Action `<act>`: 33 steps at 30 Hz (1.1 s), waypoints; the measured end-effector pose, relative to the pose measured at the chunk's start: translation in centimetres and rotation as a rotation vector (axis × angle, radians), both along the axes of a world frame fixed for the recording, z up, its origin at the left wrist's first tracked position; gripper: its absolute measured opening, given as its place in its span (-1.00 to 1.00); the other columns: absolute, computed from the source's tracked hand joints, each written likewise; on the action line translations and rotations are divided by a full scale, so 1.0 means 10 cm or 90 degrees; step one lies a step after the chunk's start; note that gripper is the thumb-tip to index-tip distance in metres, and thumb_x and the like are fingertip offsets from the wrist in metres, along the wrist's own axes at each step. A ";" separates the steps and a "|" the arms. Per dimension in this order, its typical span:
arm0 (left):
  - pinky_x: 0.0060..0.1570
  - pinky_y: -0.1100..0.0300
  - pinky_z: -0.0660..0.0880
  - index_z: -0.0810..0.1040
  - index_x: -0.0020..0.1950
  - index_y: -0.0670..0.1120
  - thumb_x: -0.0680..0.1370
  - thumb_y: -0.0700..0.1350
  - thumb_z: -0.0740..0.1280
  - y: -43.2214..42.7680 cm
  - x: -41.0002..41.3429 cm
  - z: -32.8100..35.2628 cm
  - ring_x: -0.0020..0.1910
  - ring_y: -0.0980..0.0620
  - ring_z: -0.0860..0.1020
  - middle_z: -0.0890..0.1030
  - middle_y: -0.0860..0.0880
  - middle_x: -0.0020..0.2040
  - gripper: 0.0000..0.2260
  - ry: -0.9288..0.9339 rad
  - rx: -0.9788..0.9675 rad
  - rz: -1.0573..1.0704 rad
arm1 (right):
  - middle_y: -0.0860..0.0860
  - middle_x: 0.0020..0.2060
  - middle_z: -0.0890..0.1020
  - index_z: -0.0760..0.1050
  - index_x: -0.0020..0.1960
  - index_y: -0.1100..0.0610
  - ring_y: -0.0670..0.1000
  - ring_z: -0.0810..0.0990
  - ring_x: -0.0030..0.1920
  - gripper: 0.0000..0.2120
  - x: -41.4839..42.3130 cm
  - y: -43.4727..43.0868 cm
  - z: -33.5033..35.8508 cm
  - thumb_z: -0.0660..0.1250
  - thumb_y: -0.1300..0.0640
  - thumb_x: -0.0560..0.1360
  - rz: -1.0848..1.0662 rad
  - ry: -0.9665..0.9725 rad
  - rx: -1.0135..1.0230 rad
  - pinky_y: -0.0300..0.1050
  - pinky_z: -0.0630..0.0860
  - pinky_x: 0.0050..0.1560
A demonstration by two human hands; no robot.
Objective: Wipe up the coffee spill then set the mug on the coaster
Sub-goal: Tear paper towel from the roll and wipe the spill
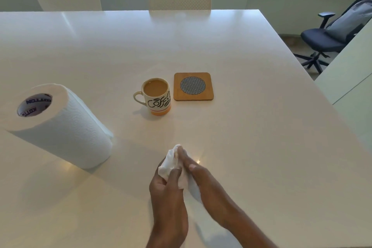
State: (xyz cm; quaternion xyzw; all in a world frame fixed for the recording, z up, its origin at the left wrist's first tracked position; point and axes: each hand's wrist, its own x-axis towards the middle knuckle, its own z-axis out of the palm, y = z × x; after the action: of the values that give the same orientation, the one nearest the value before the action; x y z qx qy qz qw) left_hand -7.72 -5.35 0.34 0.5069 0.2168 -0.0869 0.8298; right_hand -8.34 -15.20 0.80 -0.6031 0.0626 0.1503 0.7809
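While both my hands close around a crumpled paper towel (173, 164) near the front of the table (251, 127), my left hand (168, 189) grips it from below and my right hand (201, 175) presses its fingers along the top. The mug (157, 96) stands upright farther back, filled nearly to the brim with milky coffee, handle pointing left. It sits just beside the wooden coaster (193, 86), not on it. A paper towel roll (58, 125) stands at left.
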 end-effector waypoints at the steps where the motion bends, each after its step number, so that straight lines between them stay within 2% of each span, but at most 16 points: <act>1: 0.11 0.03 0.63 0.72 0.20 -0.07 0.63 -0.29 0.29 0.02 0.03 0.02 0.11 -0.13 0.73 0.75 -0.19 0.14 -0.73 0.003 -0.010 0.003 | -0.11 0.59 0.42 0.34 0.62 0.11 -0.14 0.33 0.62 -0.56 0.02 -0.07 0.04 0.10 0.19 0.75 -0.050 -0.030 -0.041 -0.26 0.25 0.59; 2: -0.01 0.10 0.66 0.74 0.15 -0.06 0.61 -0.32 0.28 0.05 0.07 0.04 0.06 -0.11 0.74 0.76 -0.20 0.11 -0.71 -0.002 -0.026 0.001 | -0.13 0.52 0.52 0.42 0.57 0.07 -0.18 0.43 0.55 -0.56 0.04 -0.14 0.07 0.19 0.13 0.70 -0.118 -0.067 -0.111 -0.22 0.33 0.57; 4: -0.12 0.21 0.65 0.76 0.10 -0.03 0.60 -0.34 0.28 0.10 0.15 0.08 0.02 -0.06 0.75 0.77 -0.16 0.07 -0.68 -0.023 -0.043 -0.029 | -0.22 0.49 0.52 0.43 0.56 -0.06 -0.26 0.44 0.51 -0.49 0.12 -0.30 0.12 0.34 -0.01 0.61 -0.202 -0.118 -0.259 -0.18 0.36 0.56; 6: -0.11 0.20 0.65 0.76 0.09 -0.01 0.60 -0.33 0.32 0.14 0.22 0.11 0.01 -0.05 0.74 0.77 -0.14 0.06 -0.70 -0.049 -0.020 -0.087 | -0.20 0.55 0.45 0.34 0.62 -0.07 -0.23 0.38 0.55 -0.34 0.23 -0.45 0.19 0.49 -0.04 0.58 -0.157 -0.097 -0.294 -0.13 0.33 0.57; 8: -0.08 0.16 0.66 0.73 0.12 0.01 0.56 -0.26 0.42 0.16 0.30 0.14 0.01 -0.08 0.74 0.77 -0.14 0.06 -0.77 -0.089 0.039 -0.155 | -0.15 0.52 0.51 0.34 0.62 -0.03 -0.20 0.47 0.51 -0.24 0.37 -0.59 0.22 0.59 0.04 0.51 -0.064 -0.053 -0.259 -0.09 0.45 0.52; 11: -0.02 0.06 0.66 0.65 0.17 0.09 0.45 -0.08 0.55 0.19 0.43 0.19 0.05 -0.15 0.73 0.77 -0.10 0.04 -0.69 -0.146 0.170 -0.243 | -0.09 0.23 0.76 0.63 0.38 -0.01 -0.08 0.73 0.22 -0.51 0.51 -0.73 0.25 0.62 0.12 0.48 0.007 -0.060 -0.260 -0.14 0.70 0.14; 13: 0.02 0.03 0.67 0.61 0.17 0.15 0.41 -0.01 0.58 0.20 0.54 0.22 0.05 -0.11 0.74 0.77 -0.05 0.04 -0.64 -0.154 0.228 -0.264 | 0.00 0.02 0.81 0.74 0.14 0.07 -0.02 0.79 -0.02 -0.79 0.56 -0.76 0.25 0.59 0.17 0.51 0.000 -0.075 -0.252 -0.19 0.69 -0.06; 15: 0.13 0.01 0.65 0.58 0.23 0.15 0.44 0.03 0.53 0.23 0.66 0.22 0.10 0.02 0.72 0.75 0.04 0.11 -0.62 -0.186 0.286 -0.264 | -0.01 -0.17 0.79 0.73 -0.03 0.09 -0.07 0.73 -0.21 -0.96 0.59 -0.78 0.24 0.54 0.21 0.55 -0.068 -0.089 -0.249 -0.24 0.62 -0.20; 18: 0.31 0.08 0.52 0.52 0.39 0.05 0.58 0.05 0.36 0.38 0.82 0.15 0.27 0.16 0.62 0.67 0.14 0.28 -0.63 -0.318 0.518 -0.252 | -0.03 -0.26 0.76 0.62 -0.08 0.01 -0.12 0.64 -0.33 -0.86 0.58 -0.82 0.22 0.45 0.22 0.59 -0.256 -0.118 -0.373 -0.30 0.52 -0.31; 21: 0.44 0.17 0.35 0.49 0.50 -0.06 0.69 -0.07 0.26 0.58 0.90 -0.02 0.43 0.02 0.52 0.59 -0.04 0.44 -0.64 -0.383 0.746 -0.278 | -0.05 -0.11 0.80 0.66 0.18 0.00 -0.10 0.70 -0.23 -0.70 0.45 -0.83 0.15 0.38 0.34 0.59 -0.353 -0.254 -0.650 -0.41 0.51 -0.20; 22: 0.48 0.18 0.30 0.48 0.52 -0.11 0.70 -0.11 0.24 0.64 0.91 -0.09 0.48 -0.01 0.48 0.55 -0.08 0.48 -0.63 -0.386 0.789 -0.297 | 0.00 0.03 0.81 0.66 0.30 0.05 -0.09 0.75 -0.10 -0.61 0.39 -0.81 0.09 0.36 0.40 0.58 -0.337 -0.286 -0.730 -0.40 0.56 -0.05; 24: 0.56 0.15 0.22 0.47 0.53 -0.17 0.71 -0.16 0.20 0.74 0.93 -0.22 0.56 -0.01 0.38 0.48 -0.10 0.54 -0.62 -0.372 0.832 -0.329 | 0.10 0.35 0.69 0.58 0.46 0.17 0.02 0.69 0.30 -0.49 0.28 -0.75 -0.06 0.31 0.50 0.58 -0.265 -0.283 -0.816 -0.13 0.57 0.37; 25: 0.58 0.14 0.18 0.46 0.54 -0.17 0.72 -0.18 0.19 0.79 0.93 -0.27 0.59 0.01 0.35 0.45 -0.10 0.56 -0.62 -0.367 0.841 -0.338 | 0.11 0.46 0.59 0.52 0.51 0.19 0.05 0.59 0.44 -0.46 0.24 -0.71 -0.14 0.28 0.52 0.59 -0.216 -0.242 -0.835 -0.04 0.47 0.50; 26: 0.60 0.17 0.14 0.44 0.54 -0.18 0.72 -0.19 0.17 0.82 0.93 -0.31 0.60 0.04 0.32 0.43 -0.09 0.57 -0.62 -0.365 0.847 -0.340 | 0.11 0.54 0.49 0.44 0.57 0.20 0.06 0.47 0.55 -0.43 0.20 -0.66 -0.21 0.24 0.52 0.61 -0.166 -0.195 -0.852 -0.07 0.31 0.59; 29: 0.57 0.35 0.01 0.44 0.55 -0.17 0.71 -0.23 0.17 0.87 0.94 -0.39 0.59 0.13 0.28 0.42 -0.06 0.58 -0.61 -0.374 0.848 -0.334 | 0.09 0.69 0.16 0.12 0.68 0.20 0.03 0.08 0.71 -0.30 0.13 -0.50 -0.42 0.09 0.54 0.59 -0.073 -0.144 -0.879 -0.21 -0.19 0.64; 33: 0.58 0.30 0.08 0.49 0.52 -0.16 0.70 -0.26 0.16 0.87 0.96 -0.43 0.57 0.14 0.32 0.46 -0.04 0.55 -0.61 -0.375 0.823 -0.302 | 0.07 0.69 -0.02 -0.01 0.70 0.21 0.06 -0.10 0.72 -0.22 0.13 -0.25 -0.51 0.04 0.55 0.52 -0.044 -0.151 -0.861 -0.16 -0.33 0.64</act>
State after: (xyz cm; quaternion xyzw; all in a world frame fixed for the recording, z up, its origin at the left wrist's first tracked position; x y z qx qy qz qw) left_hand 1.85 3.33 -4.00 0.9289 -0.1216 0.0207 0.3492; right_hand -7.02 -17.69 -4.28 -0.9679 0.0762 -0.0138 0.2389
